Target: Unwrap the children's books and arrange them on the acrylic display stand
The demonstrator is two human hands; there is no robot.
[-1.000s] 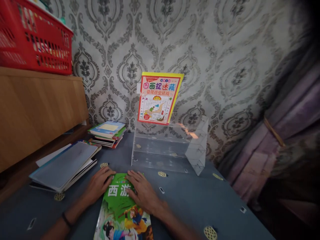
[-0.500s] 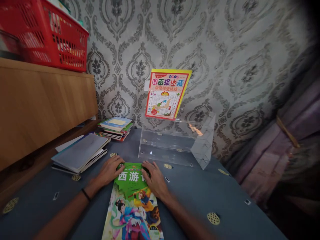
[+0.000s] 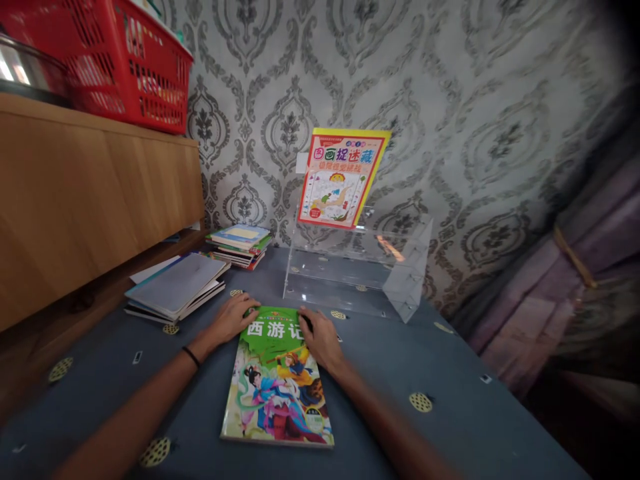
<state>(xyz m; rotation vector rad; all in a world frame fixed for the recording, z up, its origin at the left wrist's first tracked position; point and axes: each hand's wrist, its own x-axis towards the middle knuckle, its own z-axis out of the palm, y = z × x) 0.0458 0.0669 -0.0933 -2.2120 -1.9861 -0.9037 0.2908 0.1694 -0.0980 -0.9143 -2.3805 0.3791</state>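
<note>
— Everything in your view has slid up and right since a second ago, so the bottom edge of the green book (image 3: 280, 393) shows now; your right hand (image 3: 320, 337) has shifted off the title too, leaving its third character mostly uncovered. What's around it, big to small?

— Blue-grey surface (image 3: 480, 440) under the lot; wooden cabinet (image 3: 100, 200) on your left, red basket (image 3: 155, 87) on top; clear rack (image 3: 410, 273) standing behind, with a yellow-edged book (image 3: 345, 180) leaning back at its top left, cover towards you, probably so it's easy to see; near stack (image 3: 180, 283) and far stack (image 3: 240, 237) of books off left, likely just parked clear of your arms.

— And the one you're touching?

— Lying flat on the surface between your arms, in front of the rack, title end away from you; looks thin and glossy, edges straight, green up top with painted figures in blue, pink and yellow below; your left hand (image 3: 234, 317) is at its upper left corner, your right at the upper right, I'd guess to steady it or keep it square; fingers loosely bent; can't tell whether they pinch or just rest.
</note>
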